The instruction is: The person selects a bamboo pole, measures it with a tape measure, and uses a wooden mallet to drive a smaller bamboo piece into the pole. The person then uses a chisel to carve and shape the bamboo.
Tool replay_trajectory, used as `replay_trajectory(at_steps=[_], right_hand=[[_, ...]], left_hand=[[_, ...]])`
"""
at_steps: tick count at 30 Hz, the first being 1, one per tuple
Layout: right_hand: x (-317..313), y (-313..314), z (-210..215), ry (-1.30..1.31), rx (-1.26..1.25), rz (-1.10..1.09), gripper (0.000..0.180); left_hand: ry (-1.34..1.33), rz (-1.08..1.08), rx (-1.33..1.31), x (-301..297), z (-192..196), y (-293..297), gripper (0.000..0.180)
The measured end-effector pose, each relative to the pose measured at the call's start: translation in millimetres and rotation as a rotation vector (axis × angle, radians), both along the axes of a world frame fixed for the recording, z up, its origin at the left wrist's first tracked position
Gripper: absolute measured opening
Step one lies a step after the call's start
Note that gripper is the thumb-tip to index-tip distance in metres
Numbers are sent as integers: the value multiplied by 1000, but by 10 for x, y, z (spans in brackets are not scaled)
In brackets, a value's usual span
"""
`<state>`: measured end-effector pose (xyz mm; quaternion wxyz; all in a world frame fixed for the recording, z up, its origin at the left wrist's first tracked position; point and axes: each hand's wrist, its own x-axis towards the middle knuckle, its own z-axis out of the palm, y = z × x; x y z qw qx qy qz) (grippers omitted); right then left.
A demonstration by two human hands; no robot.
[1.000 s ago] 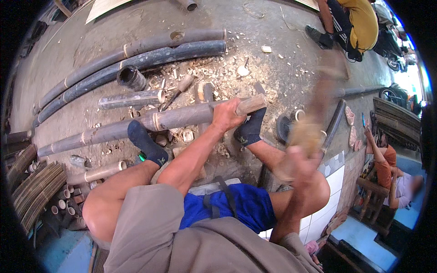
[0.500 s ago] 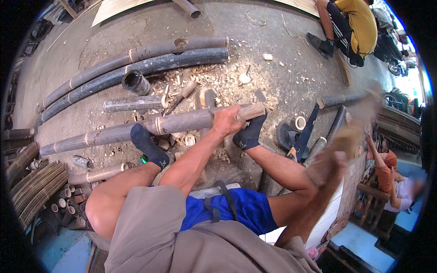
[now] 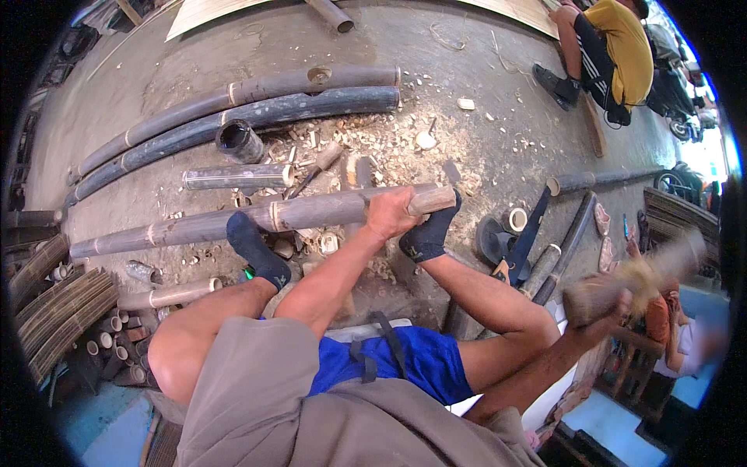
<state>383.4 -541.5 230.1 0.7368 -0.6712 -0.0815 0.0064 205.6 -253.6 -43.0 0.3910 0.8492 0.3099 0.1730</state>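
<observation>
Seated worker on a concrete floor (image 3: 436,86), viewed from the head camera. The left hand (image 3: 387,214) rests on top of a long bamboo pole (image 3: 233,223) near its right-hand end, its grip closed around the stem; the pole lies roughly level across the floor, braced between the left foot (image 3: 257,251) and the right foot (image 3: 429,233), both in dark socks. The right hand (image 3: 615,305) is raised out to the right, well apart from the pole, its grip clamped on the handle of a wooden mallet (image 3: 634,280), which is blurred. Beyond the pole lie two dark bamboo culms (image 3: 257,101) side by side, a short cut section (image 3: 237,177), a hollow dark segment (image 3: 237,140) standing on end, and scattered pale chips (image 3: 389,140). A bundle of split strips (image 3: 54,307) sits at the far left. A second person in a yellow shirt (image 3: 622,47) crouches at the upper right.
</observation>
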Motion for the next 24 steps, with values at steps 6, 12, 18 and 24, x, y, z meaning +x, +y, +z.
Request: replay_trajectory(at_steps=[6, 12, 18, 24], right_hand=[[-651, 88, -1058, 108, -731, 125, 56], [-419, 410, -248, 301, 47, -43, 44], [-1312, 627, -1133, 394, -542, 576, 65], [-1624, -67, -510, 692, -464, 559, 81]], left_hand=[[-95, 26, 39, 23, -227, 164, 38], [-67, 29, 53, -26, -121, 19, 35], [-102, -2, 108, -129, -301, 65, 33], [-13, 42, 66, -50, -209, 2, 37]])
